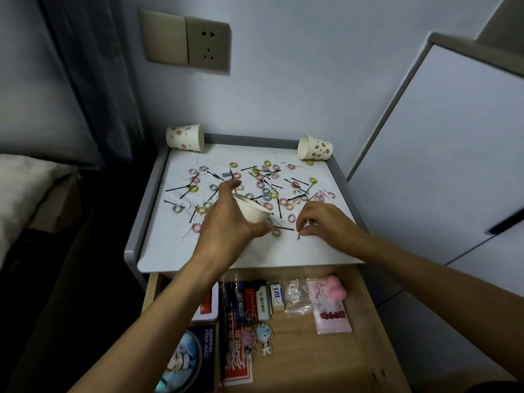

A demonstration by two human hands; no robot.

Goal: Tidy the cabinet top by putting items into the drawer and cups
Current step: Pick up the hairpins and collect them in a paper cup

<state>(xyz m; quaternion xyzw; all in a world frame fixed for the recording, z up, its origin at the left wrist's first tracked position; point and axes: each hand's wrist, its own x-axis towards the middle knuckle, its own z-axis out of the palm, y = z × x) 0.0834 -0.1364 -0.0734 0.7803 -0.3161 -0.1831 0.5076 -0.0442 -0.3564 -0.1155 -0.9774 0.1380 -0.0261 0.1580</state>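
1. The left hand is wrapped around a plain white paper cup, held tilted above the middle of the white counter, mouth turned up and away toward 11 o'clock.
2. The right hand rests low on the counter at about 3 o'clock from the cup, its fingertips pinched on a thin black bobby pin whose lower end touches the surface.
3. Another black bobby pin lies flat between the two hands, beside a pale hair tie.
4. Many small pastel hair-tie rings and black pins are scattered over the far half of the counter, from 9 o'clock round to 2 o'clock of the held cup.
5. A spotted white paper cup lies on its side at the counter's far left corner, about 11 o'clock.
6. A second spotted paper cup lies on its side at the far right corner, about 1 o'clock, mouth facing left.
7. The wooden drawer stands open at 6 o'clock below the counter edge, holding a pink packet, a white eraser, keychain figures and printed boxes.
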